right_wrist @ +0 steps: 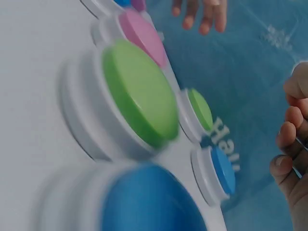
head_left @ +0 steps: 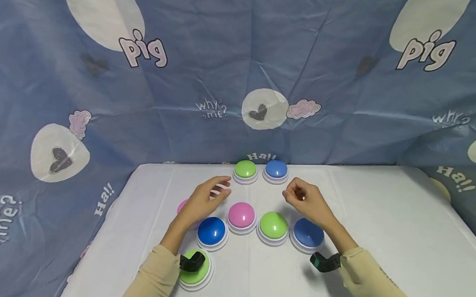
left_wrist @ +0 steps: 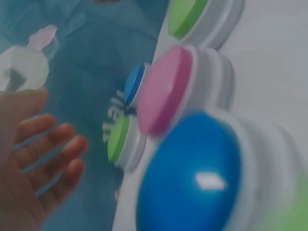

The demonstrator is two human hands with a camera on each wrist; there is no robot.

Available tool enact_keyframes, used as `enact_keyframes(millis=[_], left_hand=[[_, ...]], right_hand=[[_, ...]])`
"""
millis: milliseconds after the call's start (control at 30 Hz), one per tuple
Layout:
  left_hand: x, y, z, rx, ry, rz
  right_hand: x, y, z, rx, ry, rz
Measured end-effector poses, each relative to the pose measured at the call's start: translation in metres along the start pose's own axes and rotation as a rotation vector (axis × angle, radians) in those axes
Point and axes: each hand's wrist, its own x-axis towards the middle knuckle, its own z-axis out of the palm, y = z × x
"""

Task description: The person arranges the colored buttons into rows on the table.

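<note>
Round push buttons with domed coloured tops and white bases stand on a white-covered table. My left hand (head_left: pixel 201 202) hovers with spread, slightly bent fingers over the left of the group, partly hiding a pink button (head_left: pixel 182 205). Beside its wrist is a blue button (head_left: pixel 211 231); a green button (head_left: pixel 195 273) lies below the forearm. My right hand (head_left: pixel 310 204), its fingers curled in and holding nothing, is above and behind the right-hand blue button (head_left: pixel 308 232). Between the hands are a middle pink button (head_left: pixel 241 215) and a green button (head_left: pixel 273 225).
At the table's back edge stand another green button (head_left: pixel 245 169) and another blue button (head_left: pixel 276 169). A blue printed cloth (head_left: pixel 210 69) hangs behind and around the table (head_left: pixel 385 221). Black wrist devices sit on the left wrist (head_left: pixel 192 262) and right wrist (head_left: pixel 324 263).
</note>
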Motion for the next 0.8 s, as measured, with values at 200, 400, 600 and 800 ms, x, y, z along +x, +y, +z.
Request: enact_keyframes(millis=[200,400,600,800], left_hand=[[-0.044,-0.018,-0.016,-0.041,0.063,0.043],[-0.074,-0.033,-0.018,-0.073,0.088,0.061],[-0.101,-0.045,-0.015,-0.094,-0.001,0.074],[-0.121,-0.055,-0.008,-0.134,0.005,0.078]], right_hand=[[-0.025,-0.045,0.017,0.044,-0.052,-0.022],[-0.044,-0.038,0.042,0.081,-0.081,-0.068],[-0.060,-0.018,0.074,0.174,-0.049,-0.109],[-0.074,-0.017,0.097,0.234,-0.078,-0.135]])
